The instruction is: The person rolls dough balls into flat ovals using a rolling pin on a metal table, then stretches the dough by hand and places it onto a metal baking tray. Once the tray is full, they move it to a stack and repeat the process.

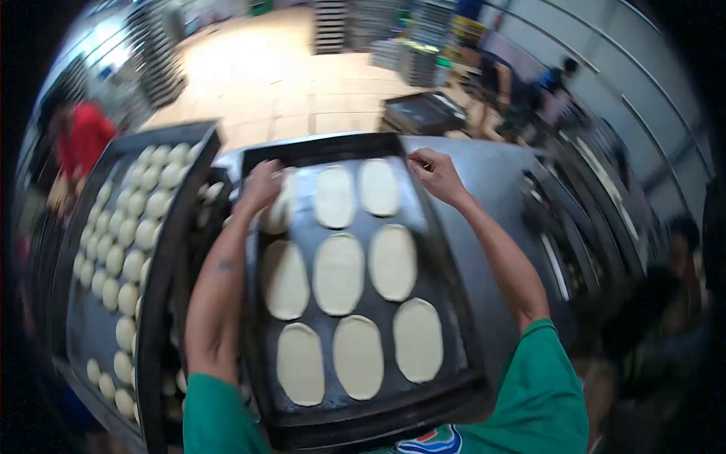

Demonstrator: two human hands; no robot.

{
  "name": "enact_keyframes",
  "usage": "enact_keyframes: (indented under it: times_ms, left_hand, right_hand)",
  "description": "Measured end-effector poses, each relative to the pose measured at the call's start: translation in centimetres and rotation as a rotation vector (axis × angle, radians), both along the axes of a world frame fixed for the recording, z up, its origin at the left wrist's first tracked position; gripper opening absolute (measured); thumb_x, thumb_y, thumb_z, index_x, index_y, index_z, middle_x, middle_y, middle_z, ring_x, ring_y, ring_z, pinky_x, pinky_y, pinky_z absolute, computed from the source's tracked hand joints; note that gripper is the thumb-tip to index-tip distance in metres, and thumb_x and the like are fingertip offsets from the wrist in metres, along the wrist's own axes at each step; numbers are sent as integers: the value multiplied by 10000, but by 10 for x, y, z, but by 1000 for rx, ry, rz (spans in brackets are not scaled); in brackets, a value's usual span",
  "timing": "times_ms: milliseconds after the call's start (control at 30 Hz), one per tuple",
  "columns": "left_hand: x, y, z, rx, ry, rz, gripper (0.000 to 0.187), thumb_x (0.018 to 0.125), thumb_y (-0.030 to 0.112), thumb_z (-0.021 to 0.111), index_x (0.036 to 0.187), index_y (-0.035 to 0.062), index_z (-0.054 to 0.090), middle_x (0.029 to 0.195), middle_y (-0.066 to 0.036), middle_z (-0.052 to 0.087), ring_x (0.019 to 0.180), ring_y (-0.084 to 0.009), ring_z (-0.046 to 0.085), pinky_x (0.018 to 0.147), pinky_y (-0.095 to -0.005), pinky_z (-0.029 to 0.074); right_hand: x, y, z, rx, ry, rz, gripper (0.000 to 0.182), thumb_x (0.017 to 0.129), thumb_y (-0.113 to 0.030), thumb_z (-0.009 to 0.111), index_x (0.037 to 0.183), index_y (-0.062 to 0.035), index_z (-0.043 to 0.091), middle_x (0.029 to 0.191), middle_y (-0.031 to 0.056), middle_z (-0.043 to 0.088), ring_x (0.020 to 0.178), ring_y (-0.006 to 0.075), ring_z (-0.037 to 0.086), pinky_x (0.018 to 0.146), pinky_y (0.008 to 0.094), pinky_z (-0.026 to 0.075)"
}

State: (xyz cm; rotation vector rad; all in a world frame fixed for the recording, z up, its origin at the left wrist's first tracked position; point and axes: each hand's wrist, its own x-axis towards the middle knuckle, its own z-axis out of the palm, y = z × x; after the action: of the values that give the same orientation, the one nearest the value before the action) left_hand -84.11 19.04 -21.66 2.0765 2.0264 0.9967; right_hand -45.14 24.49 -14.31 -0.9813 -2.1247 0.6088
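Observation:
In front of me a dark baking tray (352, 303) holds several flat oval dough pieces, laid out in rows. One dough oval (338, 273) lies in the middle. My left hand (265, 184) is closed at the tray's far left side, over its rim and beside a partly covered dough oval (281, 203). My right hand (439, 174) is at the far right rim, its fingers curled against the edge. The exact grip of the fingertips is hard to make out in both hands.
To the left, a deep tray (215, 140) holds several rows of round dough balls (125, 227). A metal table (491, 181) extends to the right. Dark trays (423, 113) lie beyond it, with stacked trays (330, 26) farther back. Several people (495, 79) are around the room.

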Motion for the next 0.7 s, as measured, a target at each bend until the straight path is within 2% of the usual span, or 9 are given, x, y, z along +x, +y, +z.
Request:
enact_keyframes:
  times_ms: [100, 133, 200, 233, 300, 333, 400, 600, 700]
  left_hand:
    - [36, -16, 38, -195, -51, -268, 231, 864, 171, 607, 992, -18, 643, 885, -152, 673, 792, -240, 635, 735, -358, 507]
    - [48, -16, 50, -310, -18, -386, 225, 879, 159, 603, 1010, -20, 639, 879, -118, 669, 795, -195, 618, 730, -337, 498]
    - [81, -33, 63, -454, -1, -543, 224, 883, 150, 608, 1032, -13, 643, 880, -106, 676, 789, -177, 612, 723, -328, 495]
    - [96, -50, 72, -479, -24, -583, 231, 873, 155, 617, 1037, -4, 651, 888, -128, 686, 780, -204, 625, 720, -339, 501]
    - [125, -77, 90, -584, 124, -592, 266, 891, 166, 624, 1095, -4, 638, 917, -130, 693, 803, -205, 641, 737, -332, 500]
    - [146, -100, 107, -646, 155, -545, 281, 894, 167, 631, 1112, -10, 629, 922, -128, 694, 820, -207, 649, 747, -330, 501]
    - [183, -137, 133, -681, 146, -524, 294, 893, 157, 642, 1128, -17, 620, 938, -126, 694, 853, -212, 662, 763, -329, 504]
    - [318, -225, 188, -659, 91, -431, 281, 892, 123, 654, 1131, -19, 608, 992, -129, 680, 918, -211, 667, 776, -342, 511]
    - [391, -264, 203, -519, 133, -477, 280, 887, 111, 653, 1132, -14, 605, 1001, -128, 676, 925, -230, 669, 767, -348, 515]
  right_hand:
    - [154, -27, -42, -38, 122, -417, 214, 874, -203, 613, 970, -21, 671, 833, 166, 648, 714, 247, 623, 688, 371, 496]
    - [218, -43, -76, -154, 112, -541, 267, 918, -231, 591, 1055, -7, 636, 881, 113, 655, 753, 175, 610, 664, 330, 481]
    - [300, -131, -160, -14, -100, -1030, 361, 942, -267, 539, 1136, 33, 586, 1054, 210, 641, 933, 310, 624, 792, 431, 477]
    - [303, -201, -183, -216, -254, -1213, 538, 954, -356, 493, 1263, 84, 479, 1292, 300, 502, 1203, 439, 475, 987, 503, 384]
    - [316, -338, -276, -170, -751, -882, 800, 954, -500, 406, 1450, 92, 194, 1512, 299, 198, 1421, 439, 155, 1167, 502, 125]
    - [297, -394, -231, -224, -936, -681, 838, 947, -536, 407, 1453, 94, 183, 1515, 292, 192, 1422, 424, 166, 1170, 493, 117]
    - [329, -449, -206, -368, -762, -396, 874, 938, -572, 406, 1459, 88, 165, 1521, 281, 184, 1428, 410, 162, 1173, 483, 113]
    - [482, -299, -228, -264, -764, -553, 895, 927, -582, 432, 1470, 69, 144, 1535, 251, 188, 1441, 376, 155, 1174, 447, 149]
    - [535, -184, -223, -323, -711, -669, 780, 911, -523, 500, 1383, 76, 339, 1451, 260, 330, 1348, 397, 315, 1112, 477, 269]
